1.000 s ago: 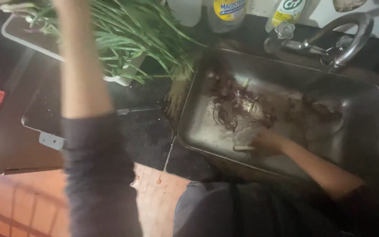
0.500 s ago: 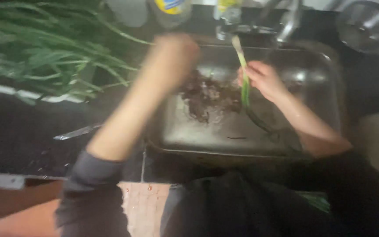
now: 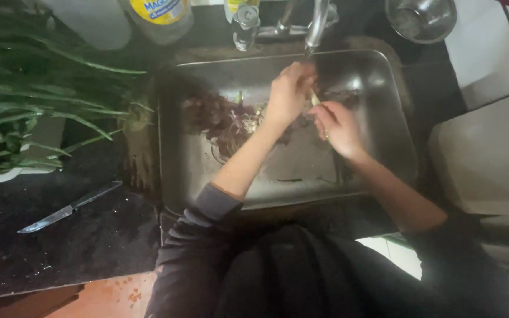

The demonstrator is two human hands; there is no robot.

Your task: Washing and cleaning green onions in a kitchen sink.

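Dark worktop (image 3: 89, 247), steel sink (image 3: 384, 147) — both hands are meeting under the tap (image 3: 316, 23). Left hand (image 3: 288, 94) and right hand (image 3: 338, 126) are pinching a pale stalk (image 3: 315, 99), fingers pressed together — keeping it over the basin.

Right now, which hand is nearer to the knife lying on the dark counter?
Left. The left hand is over the sink under the tap, well right of the knife. The right hand is further right, holding a pale stalk.
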